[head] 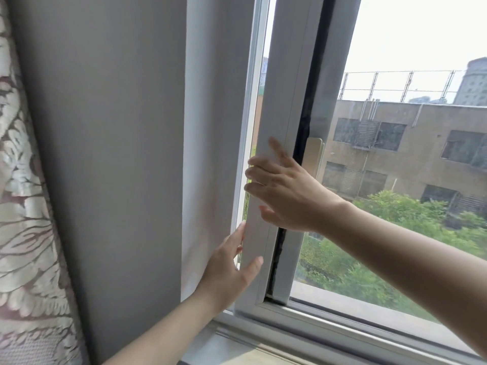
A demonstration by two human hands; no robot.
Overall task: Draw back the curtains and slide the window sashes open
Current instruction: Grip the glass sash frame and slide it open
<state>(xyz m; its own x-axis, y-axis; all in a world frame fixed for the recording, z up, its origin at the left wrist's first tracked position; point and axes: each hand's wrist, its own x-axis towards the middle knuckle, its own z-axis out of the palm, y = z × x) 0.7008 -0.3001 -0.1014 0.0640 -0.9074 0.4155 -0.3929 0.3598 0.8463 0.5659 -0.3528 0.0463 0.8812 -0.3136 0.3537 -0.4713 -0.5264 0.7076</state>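
Two curtain layers sit bunched in the left half of the frame: grey curtain (105, 154) in the middle-left, patterned curtain (23, 206) at the far left edge. Glass on the right is uncovered, so the curtain step looks done on this side. Can't see the rest of the window.

Window sash (279, 127) runs top to bottom through frame centre, white stile leaning slightly. Narrow strip of outdoors shows between the stile and the outer frame (249, 127) on its left; dark seal gap on its right against the second sash (334, 75). Judgement: sash is either nearly closed or only just cracked, so sliding is the bulk of what's left.

Right hand (287, 191), centre frame: fingers spread, palm flat on the stile face, fingertips hooked over its left edge. Not pinching anything.

Left hand (229, 272), lower centre: open, fingers up along the stile's left edge, thumb across its face. Loose brace, not a closed grip.

Window sill (237, 346), bottom.
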